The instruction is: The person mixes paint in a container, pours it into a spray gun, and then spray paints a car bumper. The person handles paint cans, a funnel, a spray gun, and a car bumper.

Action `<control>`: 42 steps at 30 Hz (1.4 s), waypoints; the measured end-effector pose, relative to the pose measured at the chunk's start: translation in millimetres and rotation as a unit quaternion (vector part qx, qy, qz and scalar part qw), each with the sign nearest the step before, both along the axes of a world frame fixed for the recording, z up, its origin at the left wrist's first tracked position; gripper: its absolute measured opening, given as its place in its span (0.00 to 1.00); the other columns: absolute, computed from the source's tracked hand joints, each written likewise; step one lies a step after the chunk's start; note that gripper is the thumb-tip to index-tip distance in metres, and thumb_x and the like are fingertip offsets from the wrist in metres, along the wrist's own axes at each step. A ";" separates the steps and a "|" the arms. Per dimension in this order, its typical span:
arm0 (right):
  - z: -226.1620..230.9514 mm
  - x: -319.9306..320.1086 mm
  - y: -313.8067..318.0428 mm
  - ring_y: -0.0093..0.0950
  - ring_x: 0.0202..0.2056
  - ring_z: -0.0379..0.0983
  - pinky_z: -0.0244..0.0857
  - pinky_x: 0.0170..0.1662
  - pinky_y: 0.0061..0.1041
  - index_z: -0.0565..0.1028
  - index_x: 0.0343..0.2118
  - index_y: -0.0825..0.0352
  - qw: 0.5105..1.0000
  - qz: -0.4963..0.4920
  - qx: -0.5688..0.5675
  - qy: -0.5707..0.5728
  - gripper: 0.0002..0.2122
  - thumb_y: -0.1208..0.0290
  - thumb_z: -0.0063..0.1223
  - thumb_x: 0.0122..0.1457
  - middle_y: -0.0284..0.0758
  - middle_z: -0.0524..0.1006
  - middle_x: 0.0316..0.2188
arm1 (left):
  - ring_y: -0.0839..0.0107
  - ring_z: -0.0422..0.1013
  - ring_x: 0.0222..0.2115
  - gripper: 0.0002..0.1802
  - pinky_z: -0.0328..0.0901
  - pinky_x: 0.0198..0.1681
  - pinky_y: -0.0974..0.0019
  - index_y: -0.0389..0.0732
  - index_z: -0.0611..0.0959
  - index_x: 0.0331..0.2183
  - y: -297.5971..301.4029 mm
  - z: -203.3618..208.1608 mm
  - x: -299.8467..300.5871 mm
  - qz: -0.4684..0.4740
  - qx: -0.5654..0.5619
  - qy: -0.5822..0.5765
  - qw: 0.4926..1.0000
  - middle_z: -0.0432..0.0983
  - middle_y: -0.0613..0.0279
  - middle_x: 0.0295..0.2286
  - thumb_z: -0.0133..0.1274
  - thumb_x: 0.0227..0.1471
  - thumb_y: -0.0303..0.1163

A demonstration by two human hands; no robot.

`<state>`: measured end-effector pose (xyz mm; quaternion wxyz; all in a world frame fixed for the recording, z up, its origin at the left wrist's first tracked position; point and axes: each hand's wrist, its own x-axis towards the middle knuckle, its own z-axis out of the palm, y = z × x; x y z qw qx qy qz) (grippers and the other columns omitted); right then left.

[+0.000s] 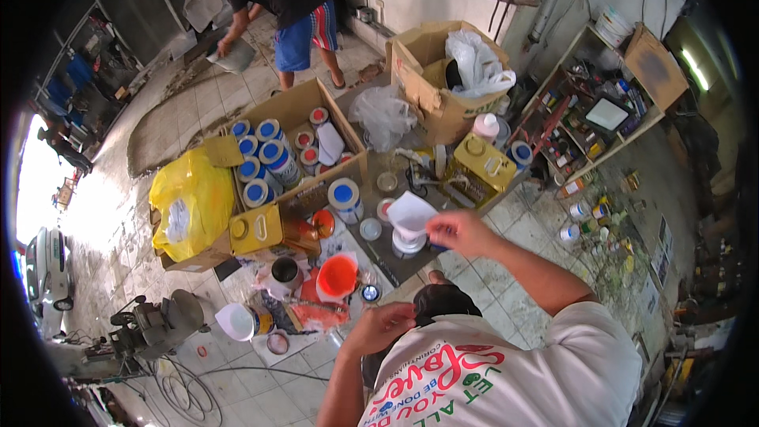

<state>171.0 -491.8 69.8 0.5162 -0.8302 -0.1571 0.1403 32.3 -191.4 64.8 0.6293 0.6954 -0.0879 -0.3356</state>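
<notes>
Fingers [434, 226] of right hand [457, 231] pinched on white folded paper cone [411, 211], held over small white plastic cup [409, 242] on dark tabletop [399, 262]. Left hand [381, 324] low near torso, fingers curled, grip not discernible. Likely risk: cone slipping or tilting, tipping cup beside blue-lidded tin [345, 199] and orange funnel [337, 276]. Right forearm extended forward, elbow bent; left arm folded close.
</notes>
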 end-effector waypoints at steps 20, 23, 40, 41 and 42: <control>-13.1 358.1 -119.5 0.38 0.51 0.70 0.69 0.51 0.36 0.78 0.37 0.64 0.860 0.069 -0.245 -0.443 0.13 0.74 0.64 0.46 0.35 0.72 0.47 | 0.39 0.77 0.44 0.27 0.71 0.47 0.42 0.38 0.82 0.45 -272.9 -128.5 486.0 0.317 0.326 -0.153 0.877 0.83 0.41 0.40 0.62 0.52 0.48; -12.7 369.4 -116.7 0.37 0.46 0.72 0.70 0.47 0.36 0.76 0.31 0.65 0.886 0.030 -0.180 -0.426 0.11 0.70 0.65 0.45 0.35 0.72 0.41 | 0.36 0.77 0.41 0.23 0.70 0.45 0.41 0.37 0.82 0.43 -261.1 -115.3 491.5 0.436 0.314 -0.125 0.834 0.82 0.38 0.37 0.60 0.55 0.46; 46.6 436.3 26.5 0.38 0.56 0.72 0.59 0.61 0.44 0.79 0.41 0.61 0.861 0.361 -0.088 -0.347 0.14 0.65 0.69 0.52 0.34 0.78 0.48 | 0.41 0.74 0.38 0.06 0.69 0.39 0.48 0.39 0.80 0.37 -141.0 -0.3 432.0 0.460 0.258 -0.425 0.735 0.77 0.49 0.33 0.56 0.58 0.29; 53.2 436.7 32.4 0.38 0.55 0.72 0.60 0.59 0.43 0.78 0.37 0.61 0.844 0.380 -0.101 -0.364 0.13 0.63 0.69 0.52 0.32 0.79 0.46 | 0.42 0.74 0.38 0.06 0.69 0.39 0.48 0.40 0.80 0.37 -136.5 -3.8 426.4 0.453 0.288 -0.417 0.734 0.76 0.49 0.34 0.56 0.57 0.29; 52.2 438.8 33.6 0.38 0.54 0.72 0.61 0.57 0.43 0.77 0.36 0.61 0.833 0.373 -0.092 -0.398 0.13 0.62 0.68 0.52 0.32 0.79 0.44 | 0.43 0.74 0.38 0.06 0.70 0.40 0.48 0.41 0.80 0.37 -134.7 -9.0 424.4 0.446 0.318 -0.408 0.731 0.76 0.50 0.35 0.57 0.56 0.28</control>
